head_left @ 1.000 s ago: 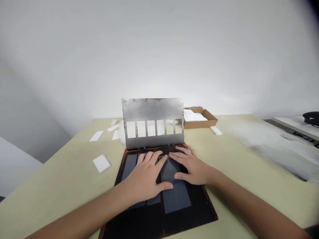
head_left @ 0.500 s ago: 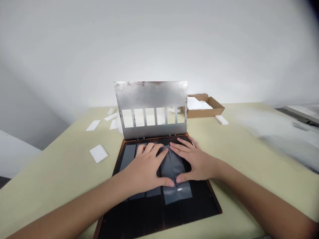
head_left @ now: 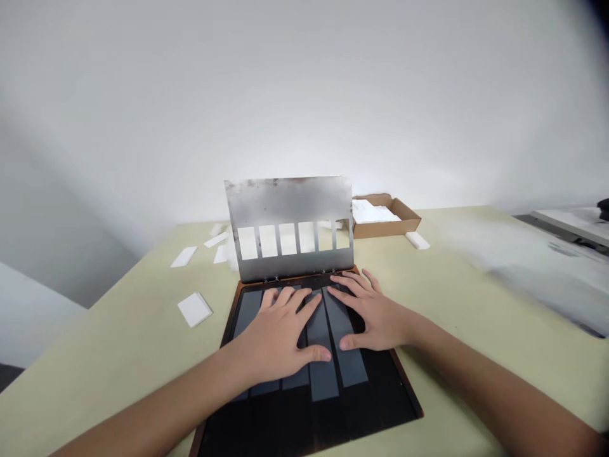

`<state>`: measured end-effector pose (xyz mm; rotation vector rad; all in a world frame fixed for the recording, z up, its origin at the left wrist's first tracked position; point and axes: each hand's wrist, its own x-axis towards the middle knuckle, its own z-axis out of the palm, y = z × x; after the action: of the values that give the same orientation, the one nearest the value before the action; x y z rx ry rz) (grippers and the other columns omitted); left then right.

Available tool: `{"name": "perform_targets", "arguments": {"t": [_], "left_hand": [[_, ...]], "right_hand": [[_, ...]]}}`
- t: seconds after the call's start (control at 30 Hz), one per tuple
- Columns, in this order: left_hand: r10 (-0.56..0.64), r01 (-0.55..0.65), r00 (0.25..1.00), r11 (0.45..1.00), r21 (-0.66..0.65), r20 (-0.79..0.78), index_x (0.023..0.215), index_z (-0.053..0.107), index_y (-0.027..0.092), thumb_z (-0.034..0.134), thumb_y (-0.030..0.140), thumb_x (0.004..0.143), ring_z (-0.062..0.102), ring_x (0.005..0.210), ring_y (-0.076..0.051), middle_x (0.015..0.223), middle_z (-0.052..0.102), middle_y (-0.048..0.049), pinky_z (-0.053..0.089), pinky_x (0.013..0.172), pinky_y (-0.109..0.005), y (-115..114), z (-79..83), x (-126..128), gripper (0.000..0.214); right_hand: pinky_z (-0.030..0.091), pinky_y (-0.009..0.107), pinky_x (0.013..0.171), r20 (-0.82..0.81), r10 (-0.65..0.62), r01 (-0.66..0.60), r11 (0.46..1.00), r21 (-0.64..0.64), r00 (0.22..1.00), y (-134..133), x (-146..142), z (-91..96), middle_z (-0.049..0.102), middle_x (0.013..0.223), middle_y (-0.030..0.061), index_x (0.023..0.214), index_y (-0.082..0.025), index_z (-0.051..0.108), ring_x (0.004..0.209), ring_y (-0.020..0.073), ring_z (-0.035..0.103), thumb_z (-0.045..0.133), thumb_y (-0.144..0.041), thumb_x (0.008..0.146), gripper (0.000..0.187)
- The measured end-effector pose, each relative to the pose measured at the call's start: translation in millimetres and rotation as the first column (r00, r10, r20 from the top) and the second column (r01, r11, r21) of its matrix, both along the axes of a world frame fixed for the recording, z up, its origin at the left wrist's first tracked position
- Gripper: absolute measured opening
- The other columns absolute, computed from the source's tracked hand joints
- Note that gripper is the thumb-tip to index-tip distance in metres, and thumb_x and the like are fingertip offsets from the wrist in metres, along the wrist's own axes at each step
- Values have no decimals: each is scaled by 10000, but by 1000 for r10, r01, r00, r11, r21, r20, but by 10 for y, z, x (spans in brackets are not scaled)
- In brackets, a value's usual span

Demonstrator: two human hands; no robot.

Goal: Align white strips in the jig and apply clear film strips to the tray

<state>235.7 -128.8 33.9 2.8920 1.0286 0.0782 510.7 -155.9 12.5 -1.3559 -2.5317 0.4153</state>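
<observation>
A black tray-like board [head_left: 304,419] with a brown rim lies on the table in front of me. Several dark grey strips [head_left: 325,381] rest side by side on it. My left hand [head_left: 280,333] lies over the middle strips, fingers spread, its thumb on one strip and covering parts of others. On the rightmost strip [head_left: 353,368] rests my right hand [head_left: 373,314], also spread, with its thumb near the strip's left side. Hinged to the board's far edge, a metal plate [head_left: 290,200] with a row of rectangular openings stands raised.
A cardboard box [head_left: 387,228] holding white pieces stands behind the plate at the right, a white block [head_left: 417,240] beside it. To the left lie a small stack of white cards [head_left: 195,309] and loose white pieces [head_left: 184,256]. A pale blurred sheet [head_left: 533,273] covers the right side.
The two right-hand strips, whose edges met before, now lie slightly apart with a dark gap between them. My hands have spread a little apart. The view has tilted up slightly.
</observation>
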Motion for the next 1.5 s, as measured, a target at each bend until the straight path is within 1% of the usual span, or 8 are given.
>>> {"name": "perform_targets", "arguments": {"t": [0.1, 0.23, 0.33, 0.6, 0.83, 1.07, 1.33, 1.5], "left_hand": [[-4, 4, 1000, 1000, 27, 1, 1619, 369, 206, 354, 798, 990, 469, 1356, -397, 1582, 484, -166, 329, 1082, -583, -4, 6, 12, 863], [-2, 2, 1000, 998, 69, 0, 1550, 487, 191, 314, 688, 1060, 484, 1345, -385, 1571, 490, -169, 355, 1056, -557, 7, -20, 6, 719], [-6, 6, 1000, 996, 93, -2, 1543, 499, 218, 318, 672, 1068, 470, 1364, -387, 1590, 465, -172, 347, 1061, -559, 32, -50, -11, 682], [17, -19, 1000, 988, 156, 12, 1543, 495, 272, 323, 649, 1077, 465, 1364, -367, 1570, 493, -134, 340, 1068, -548, 105, -67, -47, 624], [51, -53, 999, 983, 174, 13, 1547, 499, 269, 287, 653, 1081, 462, 1367, -370, 1600, 456, -142, 334, 1076, -550, 156, -67, -60, 640], [59, -59, 998, 985, 164, 5, 1484, 563, 321, 282, 649, 1083, 467, 1366, -358, 1607, 444, -129, 318, 1079, -545, 174, -21, -72, 589], [83, -83, 997, 985, 149, 4, 1572, 460, 309, 281, 666, 1076, 459, 1381, -366, 1610, 440, -143, 326, 1082, -533, 261, -90, -87, 637], [80, -81, 997, 987, 142, 14, 1551, 489, 308, 277, 665, 1077, 450, 1393, -361, 1610, 441, -132, 314, 1095, -533, 267, -93, -86, 630]], "right_hand": [[-28, 658, 1274, -26, -4, 5, 999, 47, 1000, 3, -16, 0, 387, 1646, 165, 1656, -229, 315, 1551, 399, 255, 566, -885, 817, 1094], [-8, 669, 1268, -33, -9, 10, 999, 32, 999, 1, -1, 18, 522, 1535, 137, 1629, -256, 380, 1503, 382, 328, 523, -823, 900, 935], [-22, 680, 1263, -15, 5, -4, 1000, 25, 1000, 5, 29, 27, 512, 1561, 109, 1602, -278, 434, 1528, 397, 277, 515, -811, 913, 875], [9, 672, 1271, -13, 18, -18, 999, 27, 1000, 18, 40, 10, 486, 1586, 106, 1606, -267, 418, 1553, 405, 225, 563, -844, 859, 955], [155, 615, 1273, -64, -94, 97, 994, 51, 994, 7, -49, -16, 421, 1599, 150, 1495, -237, 552, 1558, 350, 220, 361, -679, 1041, 662], [164, 606, 1279, -72, -115, 118, 992, 39, 991, 26, -65, -67, 405, 1608, 142, 1530, -252, 503, 1548, 330, 246, 327, -652, 1057, 644], [158, 601, 1280, -59, -117, 120, 992, 46, 991, 29, -62, -94, 417, 1594, 142, 1546, -254, 484, 1537, 323, 267, 310, -645, 1063, 645], [136, 609, 1282, -58, -120, 122, 992, 37, 991, 22, -64, -91, 416, 1596, 132, 1559, -271, 470, 1538, 318, 263, 297, -645, 1067, 642]]}}
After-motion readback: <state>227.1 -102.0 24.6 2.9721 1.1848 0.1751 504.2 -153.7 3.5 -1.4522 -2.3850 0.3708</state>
